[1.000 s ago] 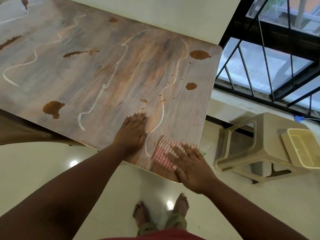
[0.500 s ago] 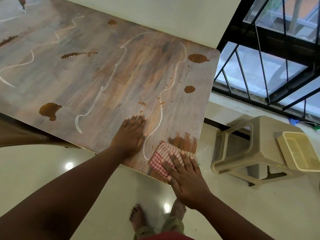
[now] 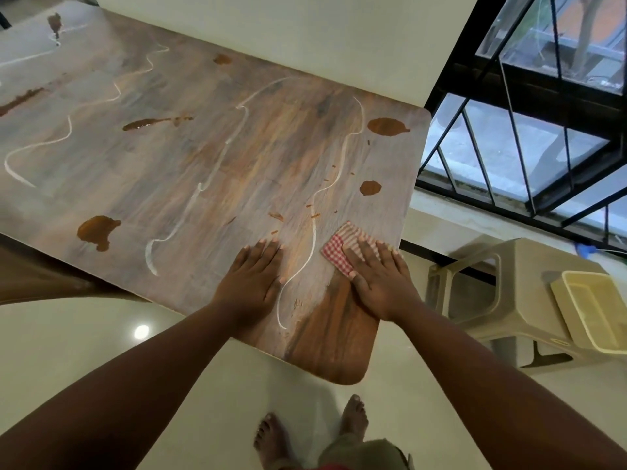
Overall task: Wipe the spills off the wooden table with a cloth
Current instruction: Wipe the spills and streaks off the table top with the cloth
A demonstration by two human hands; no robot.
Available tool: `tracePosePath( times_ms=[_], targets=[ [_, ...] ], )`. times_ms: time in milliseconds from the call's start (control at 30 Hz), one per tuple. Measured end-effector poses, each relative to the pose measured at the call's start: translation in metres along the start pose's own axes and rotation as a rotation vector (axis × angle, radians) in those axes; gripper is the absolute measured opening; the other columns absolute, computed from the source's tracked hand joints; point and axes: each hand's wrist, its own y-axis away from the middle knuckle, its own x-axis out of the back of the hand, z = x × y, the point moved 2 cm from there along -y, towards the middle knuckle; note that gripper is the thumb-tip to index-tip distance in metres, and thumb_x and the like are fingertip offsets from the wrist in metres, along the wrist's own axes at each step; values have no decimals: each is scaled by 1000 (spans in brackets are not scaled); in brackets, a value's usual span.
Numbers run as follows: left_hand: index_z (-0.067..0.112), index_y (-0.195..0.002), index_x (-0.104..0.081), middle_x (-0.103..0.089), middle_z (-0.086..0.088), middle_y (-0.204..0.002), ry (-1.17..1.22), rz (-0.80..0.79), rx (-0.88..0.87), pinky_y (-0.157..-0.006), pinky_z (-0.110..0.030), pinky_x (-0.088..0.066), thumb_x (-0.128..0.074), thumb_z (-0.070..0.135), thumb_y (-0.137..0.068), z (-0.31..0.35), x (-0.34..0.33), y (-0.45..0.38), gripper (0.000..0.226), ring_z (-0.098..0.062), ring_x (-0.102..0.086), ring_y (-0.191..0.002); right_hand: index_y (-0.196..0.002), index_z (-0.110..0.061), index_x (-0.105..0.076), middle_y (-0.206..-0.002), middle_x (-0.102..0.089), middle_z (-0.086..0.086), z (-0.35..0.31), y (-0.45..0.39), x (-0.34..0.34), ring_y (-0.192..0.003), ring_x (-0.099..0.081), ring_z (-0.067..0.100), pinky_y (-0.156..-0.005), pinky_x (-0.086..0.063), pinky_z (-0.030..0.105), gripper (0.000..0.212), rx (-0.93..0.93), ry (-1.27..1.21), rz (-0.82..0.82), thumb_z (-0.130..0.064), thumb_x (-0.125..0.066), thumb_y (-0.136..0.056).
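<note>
The wooden table (image 3: 176,171) carries several brown spills: a blob (image 3: 386,126) near the far right corner, a smaller one (image 3: 369,187) below it, a streak (image 3: 149,123) in the middle and a blotch (image 3: 96,229) at the near left edge. White wavy lines (image 3: 217,164) run across the top. My right hand (image 3: 380,279) presses flat on a red-and-white checked cloth (image 3: 339,249) near the table's right edge. A wet brown smear (image 3: 332,334) covers the near corner behind the cloth. Flat on the wood to the cloth's left lies my left hand (image 3: 252,279), fingers apart.
A beige plastic stool (image 3: 502,293) stands on the floor right of the table, with a yellow plastic tray (image 3: 593,310) on it. Black window bars (image 3: 509,137) lie beyond the table's right edge. My bare feet (image 3: 312,432) are on the pale tiled floor.
My right hand has pushed the cloth away from me along the right edge, leaving a wet brown smear on the near corner. My left hand has stayed in place.
</note>
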Motion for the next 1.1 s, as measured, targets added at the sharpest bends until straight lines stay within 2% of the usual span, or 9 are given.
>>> tracePosePath(
  times_ms=[233,367,500,667,833,933,1000,1067,1100],
  targets=[
    [22,-149,11,13,-3,-157,47,-21,19,-117,-34,14,13,61,-86,1,2,3,74,-17,18,-145,-148,-44,13,-158,16,1,-25,28,-13,-144,20,31,-108,25,46,57,122,-10,-35,-58,1,-94],
    [23,-149,10,11,-2,-158,80,-38,38,-117,-35,12,14,65,-86,1,5,2,75,-16,17,-145,-148,-50,-19,-157,-22,0,-44,61,-21,-143,-17,36,-110,-2,58,49,288,-33,-72,-55,-19,-99],
    [14,-151,-7,-4,-8,-158,83,-24,47,-118,-37,6,2,59,-94,6,13,-1,73,-26,-1,-147,-145,-57,-1,-156,4,-14,-8,32,-5,-145,10,26,-111,17,48,48,341,-107,-1,-57,-10,-98],
    [8,-149,-20,-19,-11,-155,78,-34,56,-116,-41,-5,-10,49,-100,10,21,-2,65,-32,-18,-143,-143,-50,15,-161,7,-6,45,-50,27,-146,12,24,-115,14,43,50,222,-38,33,-53,-10,-100],
    [7,-149,-16,-16,-11,-155,43,-68,89,-117,-37,-2,-4,54,-97,9,19,-3,71,-31,-14,-144,-139,-48,25,-159,18,-1,56,-74,32,-145,17,29,-113,16,46,53,176,29,-28,-51,-12,-101],
    [9,-150,-11,-9,-10,-158,33,-62,98,-118,-35,3,1,57,-94,7,16,-2,75,-27,-5,-147,-138,-53,29,-154,27,-6,30,-33,17,-144,21,29,-113,19,48,58,287,-90,-50,-51,-15,-101],
    [11,-150,-9,-7,-8,-158,39,-57,100,-118,-35,4,4,60,-92,8,15,-2,77,-25,-2,-147,-148,-52,7,-159,9,-7,10,8,5,-146,5,31,-114,13,47,58,432,-105,-77,-49,-24,-99],
    [12,-150,-10,-7,-7,-158,54,-45,100,-118,-36,5,4,61,-92,9,16,-2,77,-24,-2,-147,-151,-42,-20,-157,-25,0,1,37,-4,-140,-24,35,-110,-7,48,57,509,-43,-110,-50,-29,-96],
    [12,-150,-10,-8,-7,-157,66,-33,97,-118,-36,4,4,61,-92,9,17,-3,77,-24,-3,-147,-151,-38,-24,-154,-32,0,1,40,-4,-137,-30,34,-108,-12,47,57,513,-5,-121,-50,-29,-96]
  ],
)
